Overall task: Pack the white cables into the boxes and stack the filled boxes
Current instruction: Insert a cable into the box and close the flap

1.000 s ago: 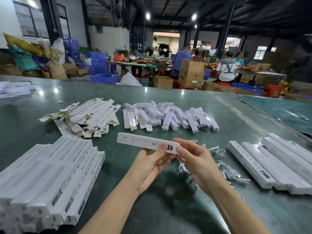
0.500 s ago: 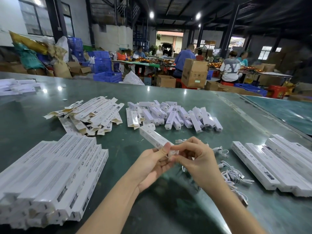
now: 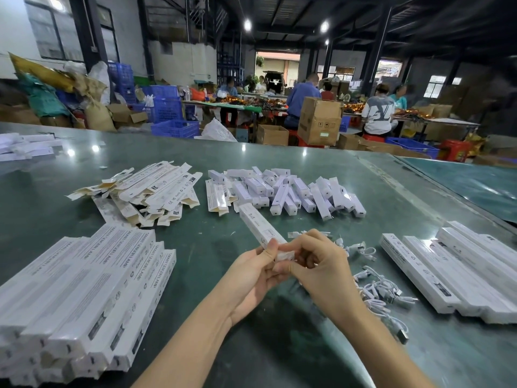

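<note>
My left hand (image 3: 254, 271) grips the near end of a long white box (image 3: 256, 224) that points away from me. My right hand (image 3: 319, 264) pinches the box's end flap (image 3: 285, 256) with curled fingers. Loose white cables (image 3: 375, 287) lie on the green table just right of my hands. A stack of long white boxes (image 3: 78, 298) sits at the near left. More long white boxes (image 3: 453, 270) lie in a row at the right.
Flat unfolded cartons (image 3: 151, 191) are heaped at the middle left, and short white inner boxes (image 3: 288, 191) are piled in the middle of the table (image 3: 195, 247). Other white boxes (image 3: 25, 147) lie far left. People work at tables behind, among cardboard boxes and blue crates.
The box has swung from lying crosswise to pointing away from me. My right hand moved onto its near end and now pinches the flap.
</note>
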Demonstrator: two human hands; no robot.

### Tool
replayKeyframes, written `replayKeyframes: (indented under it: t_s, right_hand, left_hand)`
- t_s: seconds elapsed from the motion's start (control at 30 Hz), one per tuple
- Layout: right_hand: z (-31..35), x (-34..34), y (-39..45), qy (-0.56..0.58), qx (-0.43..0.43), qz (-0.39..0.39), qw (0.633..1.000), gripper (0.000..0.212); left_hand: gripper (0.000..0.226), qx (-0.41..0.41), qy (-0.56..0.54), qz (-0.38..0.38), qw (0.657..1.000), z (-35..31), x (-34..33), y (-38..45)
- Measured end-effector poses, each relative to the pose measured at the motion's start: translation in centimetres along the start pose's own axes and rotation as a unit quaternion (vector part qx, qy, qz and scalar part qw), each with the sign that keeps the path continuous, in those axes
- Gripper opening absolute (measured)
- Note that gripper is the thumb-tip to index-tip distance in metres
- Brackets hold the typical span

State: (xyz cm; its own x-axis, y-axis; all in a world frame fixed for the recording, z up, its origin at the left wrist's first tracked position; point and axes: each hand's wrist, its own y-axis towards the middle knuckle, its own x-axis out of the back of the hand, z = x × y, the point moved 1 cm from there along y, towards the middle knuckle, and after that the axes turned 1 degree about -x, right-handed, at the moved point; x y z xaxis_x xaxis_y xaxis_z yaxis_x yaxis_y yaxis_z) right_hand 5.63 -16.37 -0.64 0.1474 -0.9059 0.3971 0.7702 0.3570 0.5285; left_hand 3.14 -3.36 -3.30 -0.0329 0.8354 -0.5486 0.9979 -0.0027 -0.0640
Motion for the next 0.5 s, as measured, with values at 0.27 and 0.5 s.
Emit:
replayKeyframes:
  t_s: [0.27,0.5]
  right_hand:
    - [-0.6,-1.0,-0.4,-0.02,0.017,-0.028,0.999,0.023]
    - [-0.4,-1.0,-0.6,-0.035,0.044,-0.05,0.997,0.023]
  left_hand:
    - [0.048,-0.009,-0.035,-0.015,0.999,0.5,-0.2,0.2]
    - [0.044,0.017,-0.087,-0.022,0.996,0.1,-1.1,-0.3]
